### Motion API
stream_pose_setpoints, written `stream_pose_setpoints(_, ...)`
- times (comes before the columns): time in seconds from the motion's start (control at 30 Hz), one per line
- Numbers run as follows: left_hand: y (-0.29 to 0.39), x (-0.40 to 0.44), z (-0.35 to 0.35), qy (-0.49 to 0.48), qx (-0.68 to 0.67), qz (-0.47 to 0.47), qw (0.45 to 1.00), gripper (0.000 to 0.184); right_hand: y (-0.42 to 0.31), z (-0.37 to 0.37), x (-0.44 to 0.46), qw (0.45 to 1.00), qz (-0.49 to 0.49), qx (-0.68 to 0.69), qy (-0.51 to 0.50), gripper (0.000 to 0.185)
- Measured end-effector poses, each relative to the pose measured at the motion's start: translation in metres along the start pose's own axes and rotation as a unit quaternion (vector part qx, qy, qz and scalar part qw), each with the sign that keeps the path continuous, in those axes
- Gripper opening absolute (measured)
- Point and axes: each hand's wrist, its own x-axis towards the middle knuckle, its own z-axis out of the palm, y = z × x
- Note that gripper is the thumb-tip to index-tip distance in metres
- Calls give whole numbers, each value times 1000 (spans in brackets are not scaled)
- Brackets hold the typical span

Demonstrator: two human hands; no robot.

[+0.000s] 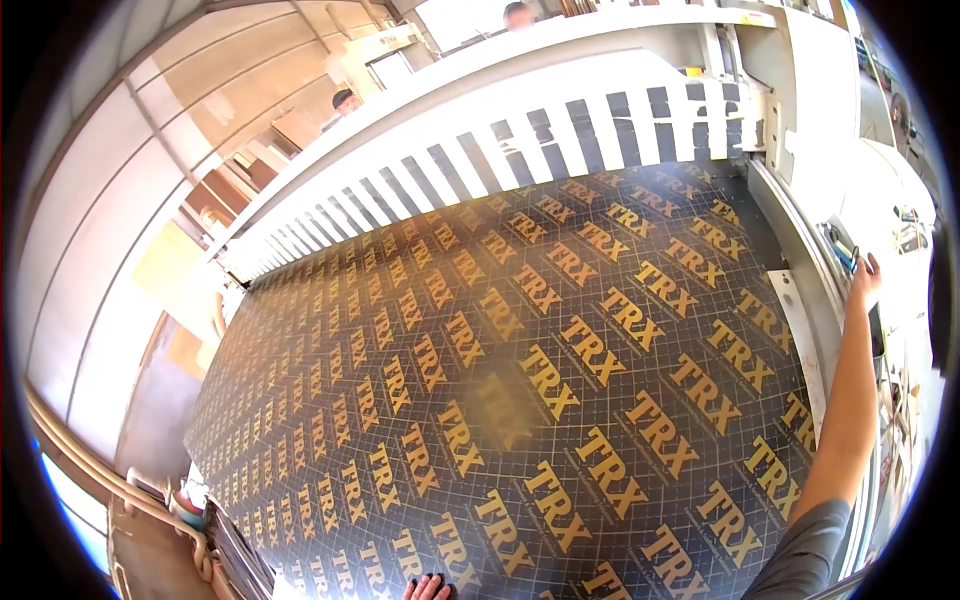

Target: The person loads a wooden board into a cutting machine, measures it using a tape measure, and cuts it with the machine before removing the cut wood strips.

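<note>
Black sheet [565, 350] with gold lettering lay spread out below a white beam [600, 75], between two outstretched arms.
At the bottom of the view, the left hand [428, 588] rested its fingers on the sheet; the rest was cut off, so I could not tell whether it gripped anything. The right hand [866, 280] was off the sheet, beyond the metal rail [800, 232], beside a small blue item [844, 252]; whether it pinched that, I could not tell.
</note>
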Motion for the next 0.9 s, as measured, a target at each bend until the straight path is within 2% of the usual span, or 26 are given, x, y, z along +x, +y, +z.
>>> stream_pose_setpoints(0.03, 2, 0, -1, 9, -2, 7, 1000, 88, 14, 1, 21, 995, 17, 102, -17, 43)
stream_pose_setpoints(0.07, 4, -1, -4, 20, -4, 15, 1000, 87, -23, 6, 11, 953, 32, 302, -2, 42)
stream_pose_setpoints(0.1, 6, -1, -8, 30, -5, 23, 999, 87, -56, 1, 8, 943, 54, 329, -10, 41)
stream_pose_setpoints(0.17, 7, -3, -12, 37, -15, 30, 999, 87, -149, -12, -31, 941, 32, 334, -52, 40)
stream_pose_setpoints(0.2, 6, -4, -12, 40, -17, 31, 999, 87, -171, -8, -37, 923, -3, 371, -100, 41)
stream_pose_setpoints(0.27, 7, -7, -11, 45, -22, 28, 998, 86, -280, -23, -132, 922, 10, 346, -173, 43)
stream_pose_setpoints(0.3, 7, -8, -12, 45, -22, 24, 998, 86, -321, -26, -179, 928, 37, 315, -196, 36)
stream_pose_setpoints(0.33, 7, -10, -12, 44, -20, 19, 999, 86, -382, -46, -248, 947, -31, 243, -210, 26)
stream_pose_setpoints(0.37, 10, -14, -15, 33, -13, 4, 999, 86, -417, -61, -303, 928, 13, 280, -247, 27)
stream_pose_setpoints(0.4, -15, -11, 23, 115, 27, 47, 992, 84, -452, -76, -359, 905, 60, 314, -280, 30)
stream_pose_setpoints(0.43, -20, -9, 37, 106, 17, 27, 994, 83, -488, -92, -414, 881, 109, 343, -308, 35)
stream_pose_setpoints(0.47, -20, -11, 35, 120, -17, 38, 992, 82, -507, -110, -464, 852, 140, 359, -356, 32)
stream_pose_setpoints(0.5, -11, -8, 17, 49, -54, -5, 997, 75, -527, -128, -513, 821, 172, 368, -401, 30)
stream_pose_setpoints(0.53, 3, -19, -5, 52, -251, -37, 966, 79, -546, -151, -568, 778, 216, 394, -439, 23)
stream_pose_setpoints(0.57, 18, -37, -30, 55, -441, -66, 894, 83, -536, -166, -626, 699, 259, 448, -493, 19)
stream_pose_setpoints(0.6, 27, -60, -51, 59, -611, -88, 784, 89, -540, -197, -690, 673, 255, 417, -555, 20)
stream_pose_setpoints(0.63, 26, -85, -61, 62, -756, -102, 644, 95, -551, -229, -754, 644, 320, 360, -594, 20)
stream_pose_setpoints(0.67, -1, -100, -31, 105, -766, -9, 634, 95, -535, -259, -815, 587, 333, 312, -669, 21)
stream_pose_setpoints(0.7, -28, -130, -18, 128, -796, 44, 590, 94, -533, -294, -877, 477, 465, 316, -675, 27)
stream_pose_setpoints(0.73, -53, -160, -6, 144, -822, 99, 542, 94, -535, -334, -938, 433, 426, 246, -755, 28)
stream_pose_setpoints(0.77, -60, -211, -31, 207, -904, -44, 370, 87, -541, -377, -993, 379, 389, 168, -823, 28)
stream_pose_setpoints(0.83, -83, -353, -48, 217, -932, -135, 256, 59, -539, -458, -1094, 235, 202, 155, -938, 30)
stream_pose_setpoints(0.87, -118, -412, -13, 227, -931, -174, 227, 53, -533, -500, -1146, 173, 148, 114, -967, 28)
stream_pose_setpoints(0.9, -129, -468, -3, 279, -906, -205, 241, 48, -552, -540, -1181, 111, 156, 106, -976, 26)
